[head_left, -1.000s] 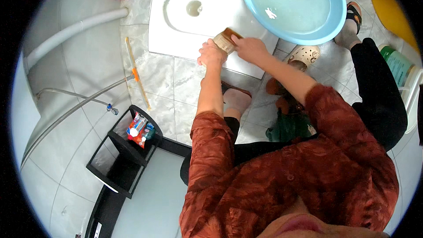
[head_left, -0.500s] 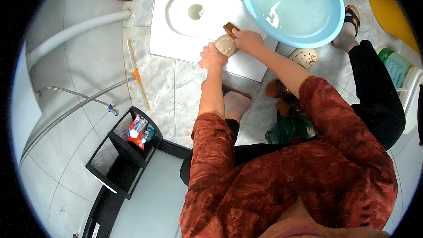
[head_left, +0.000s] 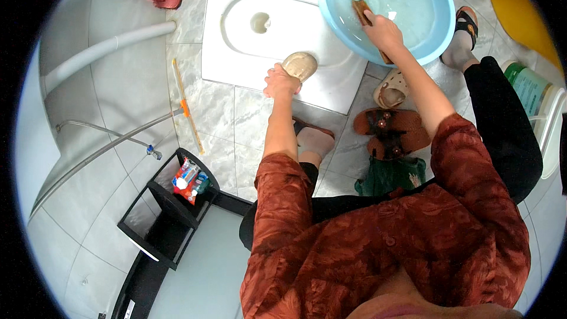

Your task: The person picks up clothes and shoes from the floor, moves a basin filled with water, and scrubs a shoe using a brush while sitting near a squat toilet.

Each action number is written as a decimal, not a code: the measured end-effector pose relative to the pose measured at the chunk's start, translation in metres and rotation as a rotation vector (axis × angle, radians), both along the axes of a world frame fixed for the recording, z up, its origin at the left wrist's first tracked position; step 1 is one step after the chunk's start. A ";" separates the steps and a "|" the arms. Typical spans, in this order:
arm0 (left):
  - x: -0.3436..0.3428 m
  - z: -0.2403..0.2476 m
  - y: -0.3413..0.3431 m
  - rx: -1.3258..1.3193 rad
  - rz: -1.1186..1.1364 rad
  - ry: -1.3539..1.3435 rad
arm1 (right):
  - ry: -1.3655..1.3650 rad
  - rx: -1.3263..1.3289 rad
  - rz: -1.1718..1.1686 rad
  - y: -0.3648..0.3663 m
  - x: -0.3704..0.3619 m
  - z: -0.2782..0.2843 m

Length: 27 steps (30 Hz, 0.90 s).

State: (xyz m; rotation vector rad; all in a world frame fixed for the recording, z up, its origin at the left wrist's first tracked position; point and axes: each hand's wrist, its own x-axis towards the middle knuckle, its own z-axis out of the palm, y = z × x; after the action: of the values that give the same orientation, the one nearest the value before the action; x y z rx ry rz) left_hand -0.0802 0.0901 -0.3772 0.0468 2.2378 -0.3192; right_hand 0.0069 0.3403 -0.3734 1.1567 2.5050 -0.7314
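My left hand point(head_left: 282, 81) grips a beige clog point(head_left: 300, 66) and holds it above the near side of the white squat toilet point(head_left: 236, 62). My fingers wrap round one end of it; the rounded other end points away. In my right hand point(head_left: 385, 34) is a brown wooden scrubbing brush point(head_left: 361, 12), over the near left part of a light blue basin point(head_left: 446, 38) of cloudy water. The brush's far end is at or just above the water; I cannot tell if it touches. Its near end shows below my palm. A similar beige clog point(head_left: 390, 91) lies on the floor by the basin.
Brown sandals point(head_left: 407, 127) and a dark green bag-like thing point(head_left: 390, 176) lie before me. On the left are a floor squeegee point(head_left: 188, 109), a white pipe point(head_left: 118, 42) and a black corner shelf point(head_left: 171, 212). A green-labelled bucket point(head_left: 531, 91) stands at the right.
My right hand with the brush has moved from beside the held clog, right and away, over the basin. My left hand keeps the clog in nearly the same place.
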 end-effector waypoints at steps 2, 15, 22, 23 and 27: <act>-0.004 0.000 -0.009 -0.024 0.025 0.001 | 0.163 -0.152 -0.009 -0.019 0.001 0.017; -0.005 -0.001 -0.005 0.025 0.093 0.022 | 0.186 -0.331 0.463 -0.173 0.026 0.007; 0.008 -0.008 -0.003 0.058 0.114 0.043 | 0.029 -0.379 0.237 -0.121 -0.036 -0.040; 0.008 -0.007 -0.006 0.045 0.114 0.024 | 0.075 -0.335 0.290 -0.133 -0.024 -0.027; 0.000 -0.005 -0.016 0.103 0.085 0.054 | 0.119 -0.459 0.420 -0.173 0.033 0.003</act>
State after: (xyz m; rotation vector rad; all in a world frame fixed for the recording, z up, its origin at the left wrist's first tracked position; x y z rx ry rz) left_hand -0.0798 0.0741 -0.3825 -0.0023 2.3013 -0.1608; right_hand 0.0401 0.1674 -0.3699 0.4252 2.3667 -1.1869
